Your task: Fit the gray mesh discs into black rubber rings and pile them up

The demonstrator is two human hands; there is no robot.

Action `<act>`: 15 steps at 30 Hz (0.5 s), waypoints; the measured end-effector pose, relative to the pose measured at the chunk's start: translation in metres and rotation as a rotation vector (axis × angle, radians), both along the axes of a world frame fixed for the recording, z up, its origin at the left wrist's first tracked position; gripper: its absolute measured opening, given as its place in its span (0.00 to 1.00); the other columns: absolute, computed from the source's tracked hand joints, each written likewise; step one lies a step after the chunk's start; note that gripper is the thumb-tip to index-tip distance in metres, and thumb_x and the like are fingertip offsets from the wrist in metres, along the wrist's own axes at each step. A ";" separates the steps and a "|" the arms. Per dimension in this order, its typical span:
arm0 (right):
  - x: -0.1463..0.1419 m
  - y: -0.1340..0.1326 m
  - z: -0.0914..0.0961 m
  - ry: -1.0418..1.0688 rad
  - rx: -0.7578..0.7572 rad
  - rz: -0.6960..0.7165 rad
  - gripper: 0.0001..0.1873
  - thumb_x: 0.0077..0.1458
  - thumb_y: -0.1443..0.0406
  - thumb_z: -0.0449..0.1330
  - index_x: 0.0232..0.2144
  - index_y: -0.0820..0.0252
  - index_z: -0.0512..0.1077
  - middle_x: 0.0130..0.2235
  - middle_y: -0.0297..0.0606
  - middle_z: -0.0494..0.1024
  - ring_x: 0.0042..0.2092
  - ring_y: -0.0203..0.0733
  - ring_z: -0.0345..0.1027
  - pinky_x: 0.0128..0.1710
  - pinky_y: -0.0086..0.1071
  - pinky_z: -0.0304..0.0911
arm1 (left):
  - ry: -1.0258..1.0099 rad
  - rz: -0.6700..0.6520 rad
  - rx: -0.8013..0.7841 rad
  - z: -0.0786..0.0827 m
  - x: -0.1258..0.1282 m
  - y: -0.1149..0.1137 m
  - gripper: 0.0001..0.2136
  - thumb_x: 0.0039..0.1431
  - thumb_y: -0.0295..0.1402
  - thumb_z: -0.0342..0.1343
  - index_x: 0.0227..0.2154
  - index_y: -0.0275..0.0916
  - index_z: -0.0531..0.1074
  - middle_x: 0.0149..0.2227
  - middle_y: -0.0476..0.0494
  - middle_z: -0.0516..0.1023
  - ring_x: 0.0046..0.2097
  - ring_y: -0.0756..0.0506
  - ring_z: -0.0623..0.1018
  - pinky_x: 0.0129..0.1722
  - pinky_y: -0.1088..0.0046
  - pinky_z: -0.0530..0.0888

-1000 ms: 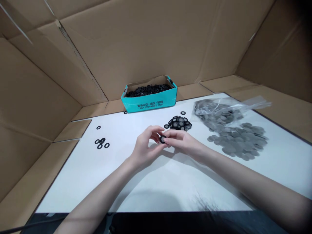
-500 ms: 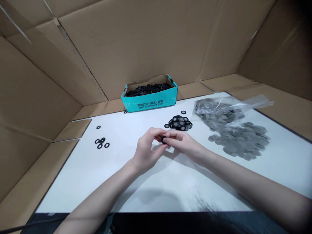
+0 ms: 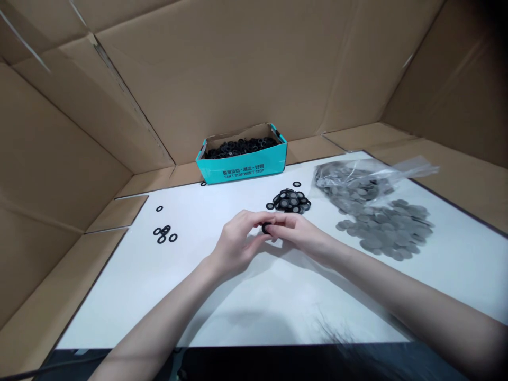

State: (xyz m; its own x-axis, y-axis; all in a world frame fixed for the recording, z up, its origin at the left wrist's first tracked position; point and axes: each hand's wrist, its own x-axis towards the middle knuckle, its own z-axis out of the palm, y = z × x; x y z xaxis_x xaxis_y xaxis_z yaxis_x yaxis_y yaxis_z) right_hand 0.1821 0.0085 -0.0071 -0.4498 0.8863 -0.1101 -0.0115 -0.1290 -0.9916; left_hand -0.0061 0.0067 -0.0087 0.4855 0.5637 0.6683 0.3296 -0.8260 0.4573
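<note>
Between the fingertips of both hands is a black rubber ring (image 3: 265,228), partly covered by the fingers. My left hand (image 3: 238,241) is closed on its left side, with thumb and fingers curled toward it. My right hand (image 3: 304,235) pinches the same ring, its thumb pressed on the face. Whether a grey disc sits inside the ring is hidden. Just beyond the hands lies a pile of black rings with grey mesh discs in them (image 3: 292,201). Loose grey discs (image 3: 392,230) are heaped to the right.
A turquoise box (image 3: 242,170) full of black rings stands at the back. A clear plastic bag (image 3: 353,180) of grey discs lies at the back right. Several loose rings (image 3: 163,233) are scattered at left on the white table (image 3: 138,286). Cardboard walls (image 3: 222,69) surround it.
The view has shifted very slightly. Both hands stay on the ring in nearly the same place, with only small finger movement.
</note>
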 end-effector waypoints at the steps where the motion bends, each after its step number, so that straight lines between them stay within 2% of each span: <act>1: 0.000 0.000 0.000 -0.002 0.010 0.002 0.17 0.48 0.54 0.64 0.36 0.60 0.77 0.37 0.38 0.77 0.33 0.36 0.66 0.24 0.26 0.56 | 0.019 -0.020 -0.009 0.001 -0.001 0.000 0.17 0.63 0.27 0.56 0.54 0.45 0.67 0.47 0.43 0.79 0.45 0.46 0.78 0.46 0.67 0.76; 5: 0.003 0.004 -0.002 -0.073 0.084 -0.015 0.17 0.51 0.53 0.62 0.36 0.61 0.75 0.32 0.36 0.74 0.30 0.35 0.64 0.24 0.28 0.57 | 0.086 -0.077 -0.047 0.006 -0.003 0.001 0.20 0.64 0.25 0.53 0.58 0.46 0.64 0.52 0.41 0.77 0.50 0.45 0.76 0.50 0.65 0.75; 6: 0.005 0.006 -0.002 -0.113 0.153 -0.048 0.16 0.52 0.53 0.61 0.35 0.60 0.74 0.32 0.36 0.74 0.30 0.36 0.65 0.25 0.29 0.58 | 0.092 -0.072 -0.052 0.007 -0.004 0.002 0.21 0.64 0.26 0.53 0.59 0.46 0.63 0.53 0.40 0.77 0.51 0.44 0.76 0.50 0.64 0.75; 8: 0.010 0.011 -0.003 -0.225 0.383 -0.176 0.12 0.53 0.56 0.60 0.32 0.59 0.73 0.34 0.38 0.74 0.33 0.39 0.67 0.30 0.33 0.61 | 0.087 -0.032 -0.052 0.010 -0.008 0.005 0.22 0.64 0.28 0.55 0.60 0.45 0.62 0.54 0.39 0.76 0.52 0.43 0.76 0.51 0.63 0.74; 11: 0.023 0.022 -0.004 -0.445 0.739 -0.399 0.07 0.55 0.61 0.59 0.29 0.58 0.73 0.35 0.41 0.76 0.40 0.46 0.69 0.39 0.39 0.62 | 0.073 0.132 -0.043 0.014 -0.019 0.016 0.19 0.65 0.29 0.53 0.58 0.43 0.64 0.51 0.38 0.77 0.50 0.44 0.77 0.50 0.64 0.74; 13: 0.031 0.030 -0.007 -0.566 0.817 -0.468 0.07 0.56 0.62 0.58 0.29 0.57 0.73 0.33 0.42 0.78 0.39 0.48 0.69 0.41 0.40 0.61 | 0.128 0.276 -0.072 0.019 -0.032 0.027 0.15 0.65 0.30 0.51 0.54 0.40 0.68 0.47 0.39 0.79 0.46 0.45 0.78 0.48 0.66 0.74; 15: 0.038 0.035 -0.010 -0.642 0.806 -0.489 0.07 0.56 0.62 0.58 0.31 0.57 0.74 0.32 0.41 0.78 0.36 0.48 0.70 0.38 0.39 0.61 | 0.249 0.398 -0.115 0.026 -0.048 0.037 0.10 0.64 0.31 0.49 0.45 0.39 0.72 0.44 0.41 0.80 0.42 0.45 0.78 0.46 0.66 0.73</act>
State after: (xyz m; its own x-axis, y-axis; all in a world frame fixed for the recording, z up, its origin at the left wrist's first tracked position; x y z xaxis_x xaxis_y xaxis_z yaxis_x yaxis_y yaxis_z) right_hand 0.2196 0.0440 -0.0172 -0.1030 0.8682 0.4854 0.6541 0.4268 -0.6245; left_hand -0.0545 0.0435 0.0173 0.3549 0.8015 0.4814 0.7208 -0.5625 0.4051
